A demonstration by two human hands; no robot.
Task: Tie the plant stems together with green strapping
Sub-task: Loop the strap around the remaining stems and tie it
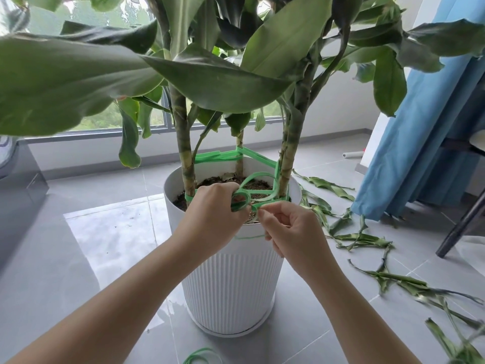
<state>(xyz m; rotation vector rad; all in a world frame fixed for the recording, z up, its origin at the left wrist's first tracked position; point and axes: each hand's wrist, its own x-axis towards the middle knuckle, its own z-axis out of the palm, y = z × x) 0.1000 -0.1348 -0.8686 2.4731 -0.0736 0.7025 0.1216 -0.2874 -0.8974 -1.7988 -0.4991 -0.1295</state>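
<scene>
Nearest, one spare coil of strapping [200, 358] lies on the floor [78, 245]. Two hands work above one white ribbed pot [231, 279]. The left hand [212, 208] curls its fingers through a loop of green strapping [262, 193], and the right hand [288, 227] pinches its end just beside. Behind them, two bands of it circle three stems [183, 153]. Several cut leaves [367, 240] lie scattered to the right.

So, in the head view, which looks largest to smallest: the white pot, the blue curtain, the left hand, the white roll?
1. white pot and blue curtain: alike; the curtain is cut by the frame edge, so unranked.
2. left hand.
3. white roll, though it lies farther away.
</scene>
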